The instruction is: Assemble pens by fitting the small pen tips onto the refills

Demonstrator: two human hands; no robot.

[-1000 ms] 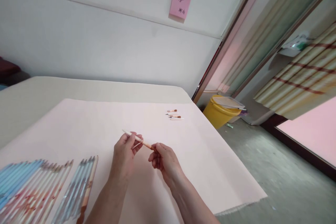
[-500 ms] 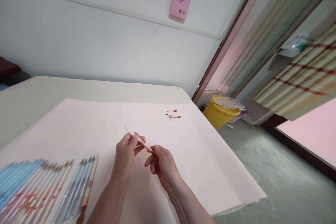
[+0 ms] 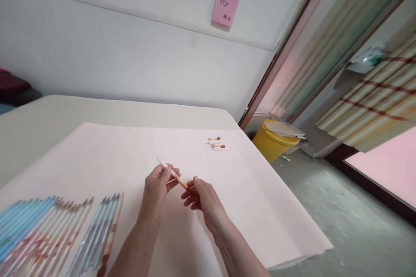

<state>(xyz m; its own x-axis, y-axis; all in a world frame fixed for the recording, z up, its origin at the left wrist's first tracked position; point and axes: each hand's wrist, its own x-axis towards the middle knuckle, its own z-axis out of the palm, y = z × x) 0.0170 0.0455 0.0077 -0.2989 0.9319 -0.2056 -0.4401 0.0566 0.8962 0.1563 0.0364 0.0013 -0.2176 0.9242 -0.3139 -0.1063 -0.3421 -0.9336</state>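
Note:
My left hand (image 3: 157,186) pinches a slim pen (image 3: 167,167) between thumb and fingers. The pen slants, its white tapered tip up to the left and its peach-orange end down to the right. Around that lower end is my right hand (image 3: 203,199), with thumb raised and fingers spread, the fingertips touching or very near the pen. Below and left lie rows of pens: light-blue ones (image 3: 27,216), white ones with red patterns (image 3: 61,229), grey-blue ones (image 3: 97,229) and a peach-brown one (image 3: 112,233). Several small pen parts (image 3: 216,143), some with brown ends, lie farther back.
A pale pink sheet (image 3: 260,212) covers much of the table (image 3: 146,112), which stands against a white wall (image 3: 113,52). A pink note (image 3: 225,8) is taped there. A yellow bin (image 3: 273,143) stands on the floor at right, near a striped curtain (image 3: 380,91).
My right thumb has lifted from the pen's lower end and the right fingers have loosened. My left hand keeps its pinch. The whole view has shifted slightly.

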